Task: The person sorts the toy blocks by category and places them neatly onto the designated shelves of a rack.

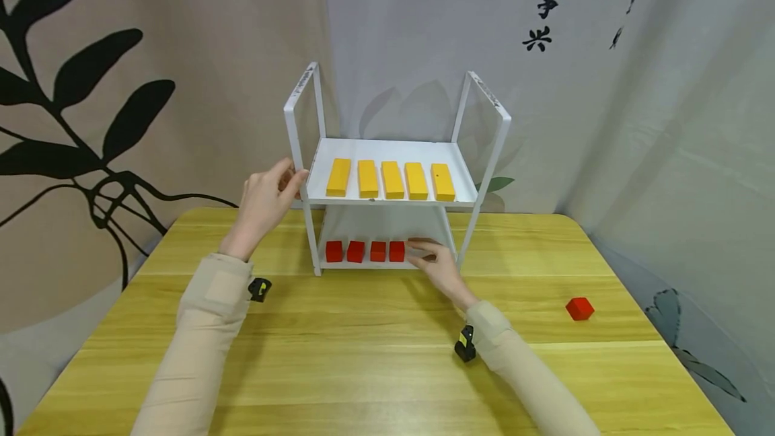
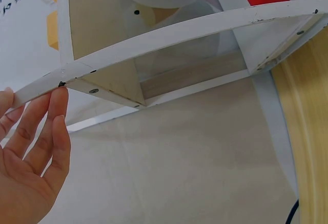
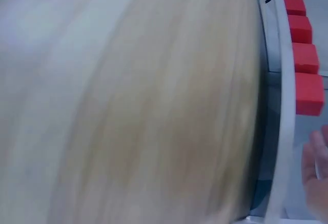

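A white two-tier shelf [image 1: 387, 202] stands on the table. My left hand [image 1: 264, 202] holds its left upright; in the left wrist view the thumb and fingers [image 2: 59, 101] lie on either side of the white frame [image 2: 169, 34]. On the lower tier several red cubes [image 1: 356, 251] sit in a row. My right hand [image 1: 440, 266] reaches onto that tier beside the rightmost red cube [image 1: 396, 251]. The right wrist view shows a gap between the fingers [image 3: 309, 162] and the nearest cube [image 3: 309, 95], with nothing held.
Several yellow blocks [image 1: 367, 179] stand in a row on the upper tier. Another red cube [image 1: 580, 309] lies on the wooden table [image 1: 339, 355] at the right. A curtain [image 1: 399, 25] with leaf prints hangs close behind the shelf.
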The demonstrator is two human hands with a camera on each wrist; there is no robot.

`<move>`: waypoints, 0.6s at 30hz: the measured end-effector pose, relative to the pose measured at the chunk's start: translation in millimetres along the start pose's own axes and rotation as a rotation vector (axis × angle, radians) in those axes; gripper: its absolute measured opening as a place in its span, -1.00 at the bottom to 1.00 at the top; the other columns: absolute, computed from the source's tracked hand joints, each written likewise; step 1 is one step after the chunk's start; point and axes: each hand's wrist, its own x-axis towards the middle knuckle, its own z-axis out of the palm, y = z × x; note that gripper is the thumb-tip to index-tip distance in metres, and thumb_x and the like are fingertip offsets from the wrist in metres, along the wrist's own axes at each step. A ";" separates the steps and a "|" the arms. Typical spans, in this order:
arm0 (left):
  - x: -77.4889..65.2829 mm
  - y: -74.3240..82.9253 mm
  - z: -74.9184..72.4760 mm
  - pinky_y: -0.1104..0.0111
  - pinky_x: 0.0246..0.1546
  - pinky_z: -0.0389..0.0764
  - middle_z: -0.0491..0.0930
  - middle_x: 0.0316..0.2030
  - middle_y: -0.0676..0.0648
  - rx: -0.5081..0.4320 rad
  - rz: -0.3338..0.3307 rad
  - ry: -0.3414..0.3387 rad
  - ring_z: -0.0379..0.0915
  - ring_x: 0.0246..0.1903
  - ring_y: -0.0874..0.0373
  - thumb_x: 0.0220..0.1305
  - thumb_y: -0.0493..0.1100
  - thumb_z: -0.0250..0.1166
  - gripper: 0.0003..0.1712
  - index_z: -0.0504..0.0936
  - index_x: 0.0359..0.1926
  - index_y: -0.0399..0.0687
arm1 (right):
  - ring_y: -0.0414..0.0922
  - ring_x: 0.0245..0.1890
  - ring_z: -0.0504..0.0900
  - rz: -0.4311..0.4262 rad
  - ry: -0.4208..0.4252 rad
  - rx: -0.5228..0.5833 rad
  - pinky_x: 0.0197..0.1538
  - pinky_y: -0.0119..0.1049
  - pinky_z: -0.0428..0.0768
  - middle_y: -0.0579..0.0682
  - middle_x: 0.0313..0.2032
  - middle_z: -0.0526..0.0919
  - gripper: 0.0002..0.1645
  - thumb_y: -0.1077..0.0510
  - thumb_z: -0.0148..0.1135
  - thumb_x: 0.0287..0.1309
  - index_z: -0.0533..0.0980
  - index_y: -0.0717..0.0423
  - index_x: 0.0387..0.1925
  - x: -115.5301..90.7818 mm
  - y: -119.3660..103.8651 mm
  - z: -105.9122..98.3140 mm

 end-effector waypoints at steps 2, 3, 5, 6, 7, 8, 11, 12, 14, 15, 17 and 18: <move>0.1 0.0 0.2 0.35 -0.57 0.29 0.61 -0.57 -0.20 0.001 0.002 0.004 0.34 -0.67 0.07 0.44 0.00 0.03 -0.63 0.48 -0.33 -0.23 | 0.10 0.13 0.52 -0.011 0.013 -0.011 0.05 -0.09 0.57 0.15 0.19 0.52 -0.61 0.27 0.25 0.18 0.55 0.21 0.06 -2.0 3.6 -5.3; 0.1 0.0 0.3 0.35 -0.57 0.29 0.61 -0.57 -0.20 0.002 0.002 0.005 0.35 -0.67 0.07 0.44 -0.01 0.03 -0.64 0.48 -0.33 -0.23 | 0.08 0.13 0.53 -0.031 0.018 -0.011 0.05 -0.10 0.57 0.14 0.17 0.54 -0.62 0.26 0.25 0.18 0.55 0.20 0.06 -2.4 8.6 -8.1; 0.1 0.0 0.6 0.35 -0.57 0.29 0.61 -0.57 -0.20 0.002 0.003 0.007 0.34 -0.68 0.08 0.44 -0.01 0.04 -0.64 0.48 -0.33 -0.23 | 0.10 0.11 0.54 -0.061 0.022 -0.007 0.05 -0.05 0.55 0.17 0.13 0.57 -0.62 0.25 0.25 0.18 0.55 0.22 0.06 -7.2 9.5 -15.8; 0.1 0.1 0.6 0.35 -0.58 0.28 0.61 -0.57 -0.20 0.001 0.003 0.006 0.34 -0.68 0.08 0.44 -0.01 0.04 -0.64 0.48 -0.33 -0.23 | 0.13 0.10 0.54 -0.078 0.022 -0.011 0.05 -0.01 0.55 0.20 0.11 0.58 -0.62 0.26 0.25 0.18 0.55 0.26 0.05 -11.6 5.0 -20.4; 0.1 0.2 0.6 0.36 -0.58 0.28 0.61 -0.58 -0.20 0.001 0.002 0.006 0.33 -0.68 0.08 0.44 -0.01 0.04 -0.64 0.48 -0.33 -0.23 | 0.15 0.09 0.54 -0.095 0.017 -0.016 0.05 0.04 0.54 0.23 0.09 0.59 -0.62 0.28 0.24 0.18 0.54 0.29 0.05 -16.0 0.6 -25.3; 0.0 0.3 0.5 0.36 -0.58 0.28 0.60 -0.58 -0.20 0.002 0.002 0.006 0.32 -0.68 0.08 0.44 -0.01 0.04 -0.64 0.48 -0.34 -0.23 | 0.18 0.07 0.54 -0.114 0.011 -0.030 0.05 0.07 0.53 0.26 0.07 0.59 -0.62 0.29 0.23 0.18 0.53 0.32 0.05 -21.1 -4.4 -30.4; 0.1 0.1 0.7 0.36 -0.59 0.27 0.60 -0.58 -0.20 0.004 0.000 0.006 0.31 -0.69 0.08 0.44 -0.01 0.04 -0.64 0.47 -0.35 -0.23 | 0.23 0.05 0.53 -0.152 -0.003 -0.081 0.05 0.14 0.51 0.32 0.02 0.60 -0.63 0.35 0.22 0.16 0.52 0.39 0.02 -36.2 -18.8 -47.1; 0.1 0.1 0.7 0.36 -0.59 0.27 0.60 -0.58 -0.20 0.005 0.001 0.007 0.30 -0.69 0.08 0.44 -0.01 0.04 -0.64 0.47 -0.35 -0.23 | 0.24 0.06 0.52 -0.159 -0.007 -0.106 0.04 0.14 0.52 0.32 0.02 0.60 -0.63 0.36 0.22 0.15 0.52 0.40 0.02 -40.7 -22.2 -53.0; 0.2 0.1 0.8 0.36 -0.59 0.27 0.59 -0.58 -0.20 0.006 0.003 0.009 0.30 -0.69 0.09 0.43 -0.01 0.04 -0.64 0.47 -0.35 -0.23 | 0.21 0.11 0.49 -0.151 -0.010 -0.135 0.06 0.14 0.51 0.30 0.03 0.60 -0.64 0.36 0.22 0.15 0.53 0.38 0.02 -47.7 -21.6 -64.7; 0.3 0.1 0.8 0.36 -0.60 0.27 0.60 -0.58 -0.20 0.005 0.003 0.010 0.30 -0.69 0.09 0.43 -0.01 0.04 -0.64 0.47 -0.35 -0.23 | 0.20 0.12 0.49 -0.144 -0.007 -0.148 0.07 0.14 0.50 0.28 0.04 0.60 -0.64 0.35 0.23 0.15 0.53 0.37 0.02 -50.8 -19.6 -70.8; 0.2 0.4 0.7 0.37 -0.60 0.27 0.60 -0.58 -0.20 0.004 0.005 0.012 0.30 -0.69 0.09 0.43 -0.02 0.04 -0.64 0.48 -0.34 -0.23 | 0.12 0.13 0.51 -0.140 0.003 -0.166 0.08 0.10 0.51 0.23 0.05 0.61 -0.64 0.30 0.23 0.17 0.55 0.31 0.02 -55.5 -9.4 -83.6; 0.3 0.2 1.0 0.36 -0.59 0.27 0.60 -0.58 -0.20 0.005 0.003 0.012 0.30 -0.69 0.08 0.43 -0.02 0.05 -0.65 0.48 -0.34 -0.23 | 0.07 0.13 0.51 -0.134 0.005 -0.178 0.08 0.08 0.51 0.21 0.06 0.61 -0.65 0.28 0.23 0.18 0.55 0.28 0.02 -57.7 -3.7 -90.3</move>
